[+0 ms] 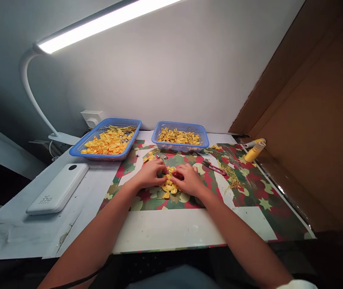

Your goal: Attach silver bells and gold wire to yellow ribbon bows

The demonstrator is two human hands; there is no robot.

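Several small yellow ribbon bows [169,187] lie in a cluster on the camouflage-patterned sheet [147,202]. My left hand [151,173] is at the left side of the cluster, its fingers curled together at the upper bows. From the right, my right hand [188,179] meets the same bows with thumb and fingers pinched. What sits between the fingertips of each hand is too small to make out. Small silvery beads [166,157] and more yellow pieces lie just beyond my left hand.
Behind are a blue basket [107,157] of yellow pieces and stems and a second blue basket [183,148] of yellow bows. Pink-handled snips [215,168], wire clippings [233,178] and a yellow bottle [253,153] lie right. A white power bank [58,190] and desk lamp [33,96] occupy the left.
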